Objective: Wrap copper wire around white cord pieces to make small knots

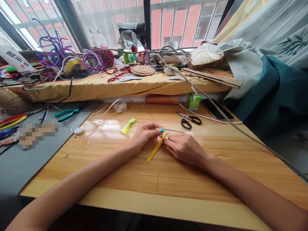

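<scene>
My left hand (pixel 150 132) is closed at the middle of the wooden table (pixel 115 173), its thumb and finger pinching a thin, flat greyish strip (pixel 176 131) that reaches to the right. Close beside it, the fingers of my right hand (pixel 181 146) are pressed together at the upper part of a yellow stick (pixel 154 153). The lower end of that stick points toward me. What lies between the fingertips is too small to make out fully. A yellow-green lighter (pixel 127 126) lies left of my left hand, and black-handled scissors (pixel 189 120) lie beyond my right hand.
A green carton (pixel 194 101), a phone (pixel 218 109), an orange thread spool (pixel 162 99) and a small clear jar (pixel 120 106) line the back. Teal pliers (pixel 67 114) lie left. A grey cable (pixel 231 123) crosses the right side. Cords crowd the cloth-covered ledge (pixel 96 91).
</scene>
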A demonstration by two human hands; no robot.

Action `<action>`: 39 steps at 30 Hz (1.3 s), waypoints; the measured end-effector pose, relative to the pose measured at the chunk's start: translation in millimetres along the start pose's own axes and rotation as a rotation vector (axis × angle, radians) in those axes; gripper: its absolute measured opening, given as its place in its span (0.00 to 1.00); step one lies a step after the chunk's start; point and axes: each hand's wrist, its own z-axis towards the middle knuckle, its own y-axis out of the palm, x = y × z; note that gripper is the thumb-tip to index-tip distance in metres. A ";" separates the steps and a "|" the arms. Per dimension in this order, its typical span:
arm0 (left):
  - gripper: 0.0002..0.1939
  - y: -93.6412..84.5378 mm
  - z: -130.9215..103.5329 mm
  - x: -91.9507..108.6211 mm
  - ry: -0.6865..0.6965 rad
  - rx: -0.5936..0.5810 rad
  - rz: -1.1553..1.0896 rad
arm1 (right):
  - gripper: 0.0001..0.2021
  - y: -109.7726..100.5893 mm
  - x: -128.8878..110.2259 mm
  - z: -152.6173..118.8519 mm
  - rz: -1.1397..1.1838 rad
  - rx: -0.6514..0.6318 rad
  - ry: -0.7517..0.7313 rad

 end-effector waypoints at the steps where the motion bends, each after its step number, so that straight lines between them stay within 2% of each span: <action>1: 0.08 -0.3 -0.1 -0.3 0.006 -0.002 -0.004 | 0.12 1.1 2.0 -0.2 0.045 -0.013 0.036; 5: 0.08 -1.1 -1.1 0.5 0.035 -0.042 -0.011 | 0.12 5.0 11.9 0.0 0.336 0.000 0.228; 8: 0.07 -0.5 -2.2 3.1 0.052 -0.086 0.000 | 0.12 4.5 22.7 1.8 0.532 0.090 0.392; 10: 0.07 0.3 -3.2 4.7 0.039 -0.122 0.032 | 0.11 3.1 30.0 2.8 0.580 0.144 0.467; 12: 0.06 1.2 -4.4 5.7 0.003 -0.164 0.100 | 0.10 1.5 35.8 2.9 0.544 0.198 0.450; 14: 0.06 2.3 -6.1 5.7 -0.031 -0.206 0.189 | 0.09 -0.4 39.0 2.5 0.466 0.246 0.355; 17: 0.05 4.1 -9.1 4.9 0.006 -0.234 0.344 | 0.09 -4.7 37.3 1.8 0.314 0.271 0.218; 21: 0.05 6.4 -11.6 4.0 0.147 -0.164 0.554 | 0.10 -10.8 23.8 1.6 0.127 0.324 0.175; 25: 0.06 7.4 -10.4 1.6 0.200 -0.075 0.654 | 0.11 -12.0 7.4 0.6 0.125 0.348 0.179; 29: 0.06 6.9 -8.0 -0.6 0.218 0.025 0.682 | 0.11 -11.5 -1.7 0.0 0.227 0.321 0.244; 32: 0.06 5.9 -7.2 0.5 0.234 0.052 0.684 | 0.11 -10.4 -3.9 0.0 0.327 0.293 0.307; 39: 0.06 2.2 -4.3 2.8 0.219 0.051 0.530 | 0.11 -1.1 -2.4 -1.5 0.318 0.204 0.211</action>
